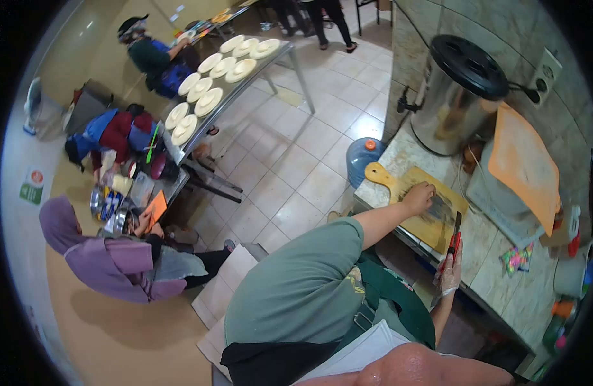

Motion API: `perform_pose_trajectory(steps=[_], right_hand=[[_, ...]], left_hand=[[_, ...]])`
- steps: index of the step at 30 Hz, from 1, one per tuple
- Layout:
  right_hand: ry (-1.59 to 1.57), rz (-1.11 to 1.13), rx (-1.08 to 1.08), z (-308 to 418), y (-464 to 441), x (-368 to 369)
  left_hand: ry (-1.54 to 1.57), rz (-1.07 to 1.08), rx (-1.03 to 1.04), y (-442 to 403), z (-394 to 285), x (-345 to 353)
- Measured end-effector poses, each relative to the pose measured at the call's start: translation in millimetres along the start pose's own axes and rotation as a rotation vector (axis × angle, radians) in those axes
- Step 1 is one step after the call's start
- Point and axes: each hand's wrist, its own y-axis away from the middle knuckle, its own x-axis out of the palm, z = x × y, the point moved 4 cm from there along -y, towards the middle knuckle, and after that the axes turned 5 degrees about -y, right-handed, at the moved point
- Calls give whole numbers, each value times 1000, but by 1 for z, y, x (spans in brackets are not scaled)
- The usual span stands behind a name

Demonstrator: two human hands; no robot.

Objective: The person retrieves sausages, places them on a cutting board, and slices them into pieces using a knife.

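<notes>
My left hand (419, 198) rests on a worn yellow cutting board (431, 233) with its fingers bent together; whatever they may hold is hidden. Dark grey marks or residue show on the board beside the fingertips. In a clear glove, my right hand (449, 273) grips a red-handled knife (454, 243) at the board's near right edge. The dark blade points up and away from the hand. The board's rounded handle (377, 173) has a hole and lies toward the upper left.
A steel urn (447, 116) with a black lid and an orange sheet (525, 164) over a pale box border the counter (496, 267). A blue water jug (366, 161) stands on the floor. People work at the left, near a metal table (235, 90) with several plates.
</notes>
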Motion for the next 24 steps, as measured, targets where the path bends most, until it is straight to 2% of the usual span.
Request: perform_pose_trajectory(steps=[1,3,4,5,6,7,8,9,11,13,15,16,18,19,21,22,24], right_hand=[[8,28,-10,4,-6,5],[373,-57,69,18,-15,15],[597,-85,-254,-22,-48,2],[601,-54,-269,-27,-65,3],[674,-73,-497,-19,-75,11],[735,-92,-728,-12,-81,21],[928,-55,-572,4,-84,30],[923,-27,-593,17,-87,41],[1331,-94,-276,24,-104,58],[1361,-63,-324,11,-124,59],[1557,-48,-303,11,-133,69],[1558,-29,-337,16,-133,76],[1626,-173,-578,49,-116,101],[1627,-144,-615,52,-118,123],[1406,-78,-872,62,-119,176],[1108,82,-981,60,-121,209],[668,475,-977,77,-96,298]], left_hand=[[-10,-27,-10,-1,-1,-4],[321,-84,-373,-2,11,-13],[314,-115,-383,-3,13,-23],[618,-67,-583,0,21,-25],[929,-19,-768,4,27,-27],[926,-55,-771,7,32,-39],[1060,-28,-794,15,35,-51],[1196,-1,-810,23,37,-64],[1312,-92,-849,45,52,-94],[1503,-202,-913,71,72,-123],[1574,-291,-918,98,95,-153],[1644,-358,-903,112,106,-167],[1717,-470,-868,128,120,-191],[1713,-515,-861,136,126,-202],[1713,-614,-841,150,132,-226],[1675,-617,-813,149,131,-237],[1635,-653,-780,147,123,-263]])
